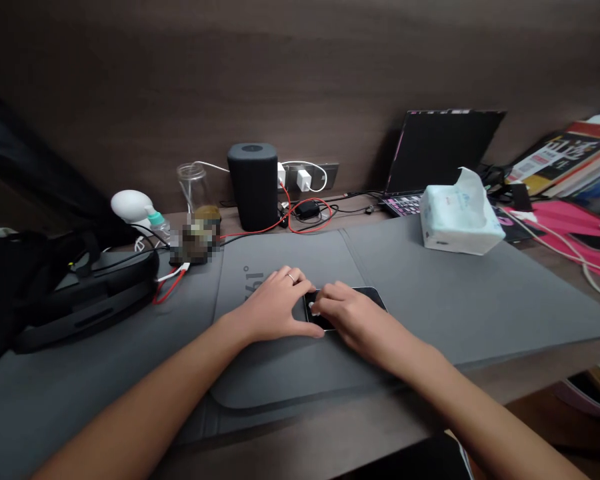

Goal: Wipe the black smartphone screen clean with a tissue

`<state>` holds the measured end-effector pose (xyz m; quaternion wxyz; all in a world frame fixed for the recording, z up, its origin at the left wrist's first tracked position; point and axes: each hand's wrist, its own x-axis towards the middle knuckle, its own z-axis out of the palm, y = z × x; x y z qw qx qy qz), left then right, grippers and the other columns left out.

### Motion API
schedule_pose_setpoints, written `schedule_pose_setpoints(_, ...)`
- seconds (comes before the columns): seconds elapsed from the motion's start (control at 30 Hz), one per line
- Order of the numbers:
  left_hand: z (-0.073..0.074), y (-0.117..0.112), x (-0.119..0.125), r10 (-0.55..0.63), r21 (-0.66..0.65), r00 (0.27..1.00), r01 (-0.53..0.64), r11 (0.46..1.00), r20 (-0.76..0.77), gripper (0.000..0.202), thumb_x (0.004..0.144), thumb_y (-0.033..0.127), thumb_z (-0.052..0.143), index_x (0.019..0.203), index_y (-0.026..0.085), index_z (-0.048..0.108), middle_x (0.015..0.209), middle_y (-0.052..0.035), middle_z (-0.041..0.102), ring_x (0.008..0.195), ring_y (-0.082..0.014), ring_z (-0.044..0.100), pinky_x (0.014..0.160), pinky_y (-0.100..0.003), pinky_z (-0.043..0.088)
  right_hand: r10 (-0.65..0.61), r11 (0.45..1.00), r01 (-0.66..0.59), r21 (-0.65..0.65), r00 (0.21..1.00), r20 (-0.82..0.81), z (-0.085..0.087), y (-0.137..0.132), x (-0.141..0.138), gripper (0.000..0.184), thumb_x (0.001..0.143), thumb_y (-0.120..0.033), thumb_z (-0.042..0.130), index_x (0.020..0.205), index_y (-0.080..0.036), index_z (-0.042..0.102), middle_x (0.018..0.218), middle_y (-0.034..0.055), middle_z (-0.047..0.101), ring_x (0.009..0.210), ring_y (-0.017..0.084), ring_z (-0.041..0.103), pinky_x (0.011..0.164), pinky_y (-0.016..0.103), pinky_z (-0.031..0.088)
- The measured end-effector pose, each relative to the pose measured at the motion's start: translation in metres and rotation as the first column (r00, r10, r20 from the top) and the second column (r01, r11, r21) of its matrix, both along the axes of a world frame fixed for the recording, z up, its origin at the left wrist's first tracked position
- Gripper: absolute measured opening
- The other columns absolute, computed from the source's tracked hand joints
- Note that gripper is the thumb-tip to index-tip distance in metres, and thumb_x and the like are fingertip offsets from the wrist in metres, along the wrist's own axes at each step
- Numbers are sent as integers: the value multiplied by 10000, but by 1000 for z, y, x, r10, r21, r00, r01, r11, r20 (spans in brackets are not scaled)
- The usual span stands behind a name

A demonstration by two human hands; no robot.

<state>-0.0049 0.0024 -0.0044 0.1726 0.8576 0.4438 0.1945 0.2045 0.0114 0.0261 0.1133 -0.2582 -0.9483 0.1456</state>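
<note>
A dark phone with a pale rim (377, 294) lies flat on the grey mat, screen side up. My left hand (275, 305), a ring on one finger, spans the phone's left end, with the thumb at the near edge and the fingertips at the far edge. Over the middle of the screen, my right hand (347, 310) is closed around a small white wad that looks like tissue (314, 308) and presses it on the glass. Most of the wad and part of the screen are hidden under the right fingers.
Behind the hands stand a black speaker (253, 187) and a glass jar (193, 187), with red and black cables (310, 217) beside them. A tissue pack (457, 220) sits right, before an open laptop (443, 153). A black headset-like device (90, 300) lies left; books (575, 157) lean far right.
</note>
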Motion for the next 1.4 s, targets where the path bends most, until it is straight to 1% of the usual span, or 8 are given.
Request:
schedule_pose_setpoints(0.13, 1, 0, 0, -2, -7, 1000, 2, 1000, -8, 602, 762, 683, 681, 1124, 209, 604, 1083, -79, 563, 1006, -273, 502, 897, -430, 449, 5, 999, -7, 31, 996, 86, 3, 8, 3, 265, 869, -3, 490, 1008, -139, 669, 933, 107, 626, 817, 206, 549, 716, 319, 456)
schedule_pose_setpoints(0.3, 1, 0, 0, 5, -4, 1000, -5, 1000, 18, 604, 746, 672, 702, 1125, 209, 615, 1098, -75, 572, 1030, -275, 509, 918, -427, 445, -54, 999, 53, 11, 991, 123, 3, 21, 55, 285, 911, -47, 449, 1005, -188, 678, 907, 74, 619, 792, 186, 574, 697, 294, 443)
schedule_pose_setpoints(0.4, 1, 1, -1, 10, -2, 1000, -10, 1000, 29, 591, 743, 662, 710, 1116, 215, 614, 1098, -73, 575, 1041, -278, 512, 916, -424, 445, -49, 999, 46, 26, 991, 128, 3, 25, 69, 272, 934, -79, 446, 1039, -196, 669, 925, 70, 615, 784, 183, 569, 691, 296, 433)
schedule_pose_setpoints(0.57, 0, 1, -1, 6, 6, 1000, -6, 1000, 13, 623, 739, 680, 705, 1132, 209, 596, 1086, -74, 566, 1036, -280, 507, 905, -423, 446, 56, 998, -58, 12, 989, 135, 10, 14, 25, 235, 905, -32, 481, 957, -167, 667, 876, 67, 615, 803, 191, 537, 697, 298, 409)
schedule_pose_setpoints(0.73, 0, 1, 0, -1, -12, 1000, 0, 1000, -29, 549, 754, 700, 673, 953, 196, 582, 1030, -71, 553, 968, -269, 505, 859, -426, 458, 108, 994, -110, 5, 983, 150, 14, 7, -18, 158, 840, -16, 568, 819, -154, 641, 913, 71, 616, 796, 181, 516, 685, 291, 400)
schedule_pose_setpoints(1.0, 1, 0, 0, 12, -9, 1000, -12, 1000, 18, 641, 729, 682, 714, 1142, 204, 608, 1071, -71, 567, 1026, -279, 511, 903, -426, 451, 1, 999, -9, 43, 983, 183, 10, 19, 27, 226, 908, -31, 472, 916, -159, 658, 841, 63, 585, 744, 177, 513, 647, 281, 388)
schedule_pose_setpoints(1.27, 0, 2, -1, 3, -2, 1000, -3, 1000, -19, 570, 747, 716, 665, 957, 191, 589, 1002, -71, 552, 956, -270, 504, 851, -426, 457, 94, 994, -103, 42, 980, 177, 10, 13, -15, 120, 861, -48, 579, 823, -151, 627, 910, 75, 618, 799, 185, 525, 690, 293, 401)
schedule_pose_setpoints(1.4, 0, 1, -1, 2, -3, 1000, -2, 1000, -11, 617, 749, 710, 670, 1093, 202, 604, 1066, -81, 560, 1012, -282, 503, 889, -434, 451, 40, 997, -52, 58, 981, 189, 10, 20, 1, 181, 923, -67, 499, 837, -159, 628, 822, 53, 583, 725, 170, 507, 627, 278, 375)
